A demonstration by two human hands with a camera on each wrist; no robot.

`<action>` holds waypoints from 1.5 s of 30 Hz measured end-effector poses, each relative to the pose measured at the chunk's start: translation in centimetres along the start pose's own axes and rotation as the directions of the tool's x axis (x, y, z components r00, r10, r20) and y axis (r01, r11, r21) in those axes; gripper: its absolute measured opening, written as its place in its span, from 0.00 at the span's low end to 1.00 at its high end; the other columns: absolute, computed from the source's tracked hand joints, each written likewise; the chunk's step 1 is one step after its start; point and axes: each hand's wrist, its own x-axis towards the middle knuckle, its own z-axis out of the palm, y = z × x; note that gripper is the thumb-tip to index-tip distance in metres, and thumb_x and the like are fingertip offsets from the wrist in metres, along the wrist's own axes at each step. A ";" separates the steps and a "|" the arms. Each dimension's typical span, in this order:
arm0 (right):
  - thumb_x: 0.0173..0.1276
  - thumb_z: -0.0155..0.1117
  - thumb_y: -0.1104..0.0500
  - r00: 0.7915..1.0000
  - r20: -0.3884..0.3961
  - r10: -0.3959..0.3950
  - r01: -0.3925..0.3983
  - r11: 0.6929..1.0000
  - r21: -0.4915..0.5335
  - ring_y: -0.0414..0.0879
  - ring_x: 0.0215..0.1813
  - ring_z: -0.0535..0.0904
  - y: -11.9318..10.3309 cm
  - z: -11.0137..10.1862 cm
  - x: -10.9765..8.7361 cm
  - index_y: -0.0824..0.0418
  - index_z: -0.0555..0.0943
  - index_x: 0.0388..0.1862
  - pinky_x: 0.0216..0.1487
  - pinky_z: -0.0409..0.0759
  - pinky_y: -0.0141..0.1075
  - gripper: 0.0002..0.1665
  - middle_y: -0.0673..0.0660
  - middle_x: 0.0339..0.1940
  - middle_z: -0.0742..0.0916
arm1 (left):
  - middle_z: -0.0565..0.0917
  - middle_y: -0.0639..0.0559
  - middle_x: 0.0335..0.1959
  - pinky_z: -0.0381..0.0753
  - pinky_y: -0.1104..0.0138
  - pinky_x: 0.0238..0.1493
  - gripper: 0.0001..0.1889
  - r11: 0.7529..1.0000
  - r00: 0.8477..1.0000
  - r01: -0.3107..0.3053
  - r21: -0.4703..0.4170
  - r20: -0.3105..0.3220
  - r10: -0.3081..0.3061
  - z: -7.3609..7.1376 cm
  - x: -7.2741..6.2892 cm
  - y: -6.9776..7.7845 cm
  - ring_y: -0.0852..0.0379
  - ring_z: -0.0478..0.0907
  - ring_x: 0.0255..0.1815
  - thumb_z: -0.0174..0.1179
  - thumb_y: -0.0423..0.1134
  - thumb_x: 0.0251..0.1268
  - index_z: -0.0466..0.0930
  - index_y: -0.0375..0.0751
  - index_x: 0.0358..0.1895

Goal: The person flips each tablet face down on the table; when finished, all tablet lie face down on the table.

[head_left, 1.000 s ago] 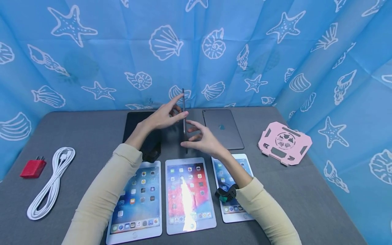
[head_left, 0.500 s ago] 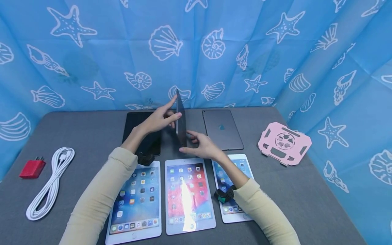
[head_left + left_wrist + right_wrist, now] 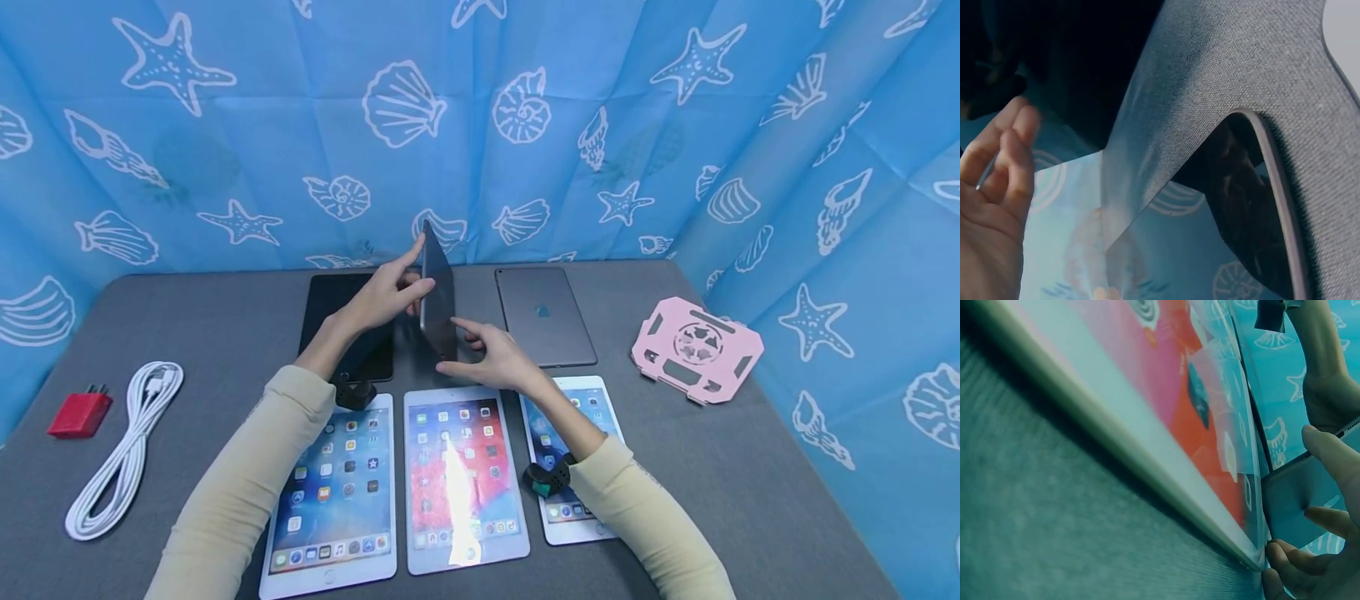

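Observation:
A dark grey tablet (image 3: 441,292) stands steeply tilted above the back of the table, its grey back turned to the right. My left hand (image 3: 384,293) holds it along its left edge, thumb toward me and index finger near the top. At the lower end, my right hand (image 3: 495,358) pinches it, with the thumb (image 3: 1329,450) at the bottom edge and a fingertip on the back. Left of it lies a black-screened tablet (image 3: 330,304), partly hidden under my left hand and wrist. To the right, another grey tablet (image 3: 546,317) lies back up.
In front lie three white tablets with lit screens: left (image 3: 333,492), middle (image 3: 465,483) and right (image 3: 573,500), this one under my right forearm. A red charger plug (image 3: 80,414) and coiled white cable (image 3: 127,450) lie left, a pink bracket (image 3: 697,350) right.
The held tablet, edge-on to the head camera before, has turned to show its grey back and leans further left. My left hand has shifted left; my right hand has moved down to the lower end.

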 end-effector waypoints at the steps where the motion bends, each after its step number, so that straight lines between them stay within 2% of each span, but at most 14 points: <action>1: 0.66 0.73 0.47 1.000 -0.005 -0.003 0.003 1.000 0.000 0.63 0.73 0.74 0.0 0.0 0.0 0.54 0.65 0.81 0.69 0.75 0.58 0.47 0.64 0.77 0.73 | 0.79 0.33 0.24 0.76 0.66 0.35 0.40 1.000 1.000 -0.006 -0.005 -0.009 0.006 0.0 0.0 -0.1 0.33 0.78 0.28 0.50 0.37 0.80 0.35 0.42 0.84; 8: 0.65 0.75 0.47 0.999 -0.039 -0.018 0.018 1.000 -0.001 0.62 0.71 0.76 0.1 0.3 0.0 0.51 0.68 0.79 0.67 0.77 0.57 0.46 0.63 0.77 0.74 | 0.76 0.39 0.20 0.77 0.63 0.32 0.40 0.996 0.999 -0.048 -0.070 -0.021 0.046 -0.2 -0.3 0.2 0.34 0.75 0.24 0.53 0.38 0.78 0.39 0.43 0.84; 14: 0.65 0.75 0.49 0.997 -0.054 -0.049 0.048 0.999 -0.020 0.63 0.70 0.77 0.0 0.3 0.0 0.53 0.69 0.78 0.66 0.78 0.56 0.45 0.63 0.75 0.76 | 0.72 0.36 0.20 0.77 0.58 0.35 0.42 0.994 1.000 -0.017 -0.108 0.008 0.018 -0.7 -0.5 0.2 0.35 0.73 0.23 0.54 0.38 0.77 0.38 0.45 0.84; 16: 0.65 0.75 0.50 0.997 -0.062 -0.051 0.050 0.999 -0.020 0.63 0.69 0.77 -0.1 0.3 0.0 0.54 0.69 0.78 0.66 0.78 0.56 0.44 0.64 0.74 0.77 | 0.72 0.33 0.21 0.77 0.58 0.37 0.42 0.994 1.000 -0.016 -0.109 0.010 0.017 -0.7 -0.5 0.2 0.34 0.73 0.24 0.54 0.38 0.78 0.38 0.44 0.84; 20: 0.65 0.75 0.50 0.996 -0.077 -0.037 0.035 0.999 -0.020 0.63 0.67 0.79 -0.4 0.4 -0.1 0.56 0.69 0.78 0.65 0.80 0.55 0.44 0.66 0.71 0.79 | 0.73 0.33 0.21 0.77 0.60 0.39 0.41 0.993 1.000 -0.003 -0.117 0.011 0.004 -0.7 -0.6 -0.2 0.34 0.73 0.24 0.52 0.37 0.78 0.38 0.44 0.84; 23: 0.64 0.75 0.51 0.995 -0.092 -0.030 0.028 0.999 -0.022 0.63 0.66 0.79 -0.5 0.5 -0.1 0.57 0.70 0.77 0.64 0.81 0.54 0.44 0.67 0.71 0.79 | 0.76 0.41 0.20 0.79 0.63 0.40 0.40 0.988 1.000 0.030 -0.154 0.014 -0.028 -0.7 -0.7 -0.6 0.39 0.76 0.23 0.51 0.36 0.78 0.38 0.44 0.84; 27: 0.63 0.77 0.53 0.993 -0.112 -0.020 0.017 0.999 -0.031 0.63 0.64 0.81 -0.2 0.3 0.0 0.59 0.71 0.76 0.62 0.82 0.53 0.44 0.68 0.70 0.79 | 0.80 0.54 0.21 0.82 0.66 0.39 0.41 0.973 0.996 0.091 -0.214 0.029 -0.086 -0.4 -0.8 -1.2 0.53 0.80 0.22 0.50 0.35 0.77 0.37 0.44 0.84; 29: 0.62 0.77 0.53 0.993 -0.117 -0.013 0.009 0.999 -0.041 0.64 0.62 0.81 -0.1 0.2 0.0 0.60 0.72 0.75 0.61 0.82 0.53 0.44 0.70 0.68 0.78 | 0.81 0.56 0.21 0.82 0.67 0.37 0.41 0.966 0.992 0.124 -0.229 0.041 -0.117 -0.3 -1.0 -1.4 0.58 0.80 0.22 0.50 0.34 0.77 0.37 0.44 0.84; 33: 0.61 0.78 0.53 0.993 -0.118 0.002 -0.011 0.997 -0.071 0.65 0.60 0.81 0.2 0.1 -0.1 0.60 0.72 0.75 0.59 0.83 0.52 0.45 0.72 0.64 0.76 | 0.81 0.56 0.20 0.81 0.66 0.33 0.41 0.947 0.983 0.184 -0.263 0.074 -0.170 -0.1 -1.1 -1.8 0.57 0.77 0.19 0.49 0.33 0.76 0.36 0.43 0.84; 36: 0.61 0.78 0.51 0.994 -0.105 0.003 -0.013 0.996 -0.093 0.65 0.59 0.81 0.3 -0.1 -0.2 0.61 0.71 0.75 0.57 0.84 0.52 0.46 0.71 0.62 0.75 | 0.79 0.55 0.18 0.78 0.66 0.30 0.42 0.949 0.979 0.199 -0.243 0.088 -0.182 -0.1 -1.1 -2.0 0.56 0.72 0.16 0.51 0.34 0.76 0.35 0.42 0.84; 41: 0.59 0.80 0.51 0.994 -0.100 -0.032 0.019 0.991 -0.132 0.63 0.55 0.82 0.6 -0.5 0.0 0.63 0.74 0.73 0.54 0.84 0.50 0.45 0.70 0.60 0.80 | 0.73 0.55 0.16 0.69 0.67 0.28 0.50 0.979 0.979 0.187 -0.076 0.093 -0.180 0.0 -1.2 -2.3 0.61 0.65 0.15 0.63 0.42 0.73 0.35 0.40 0.84; 45: 0.57 0.81 0.50 0.994 -0.104 -0.030 0.014 0.988 -0.154 0.61 0.53 0.80 0.7 -0.6 0.1 0.63 0.75 0.72 0.52 0.83 0.48 0.45 0.68 0.57 0.83 | 0.68 0.58 0.13 0.69 0.65 0.32 0.57 0.977 0.970 0.212 -0.025 0.127 -0.207 0.1 -1.4 -2.8 0.61 0.61 0.15 0.69 0.47 0.67 0.33 0.42 0.84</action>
